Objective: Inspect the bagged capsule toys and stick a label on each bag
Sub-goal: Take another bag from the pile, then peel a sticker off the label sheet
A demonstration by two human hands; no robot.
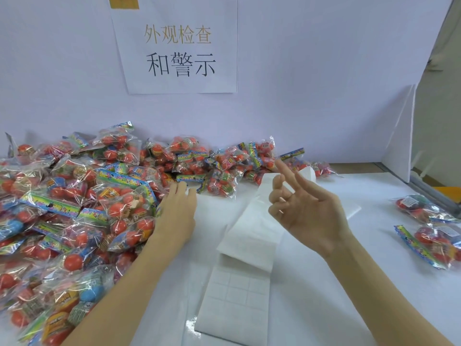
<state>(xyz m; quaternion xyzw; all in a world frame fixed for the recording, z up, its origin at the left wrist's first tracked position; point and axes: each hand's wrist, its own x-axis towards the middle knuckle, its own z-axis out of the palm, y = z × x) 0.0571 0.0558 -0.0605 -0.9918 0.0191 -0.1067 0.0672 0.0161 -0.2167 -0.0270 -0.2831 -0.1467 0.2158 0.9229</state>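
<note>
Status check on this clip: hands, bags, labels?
Left hand open, reaching into unlabelled bag pile. Right hand raised, fingers loose, empty. Label sheets between them. Nothing blocking.

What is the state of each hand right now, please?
Left hand: open, fingers straight, reaching to the pile of bagged capsule toys, holding nothing.
Right hand: open, palm up above the label sheets, holding nothing visible.

Place: was a factory inspection and packing station.
Evidence: printed paper sign taped on the partition wall; heap of bagged capsule toys; white worktable.
</note>
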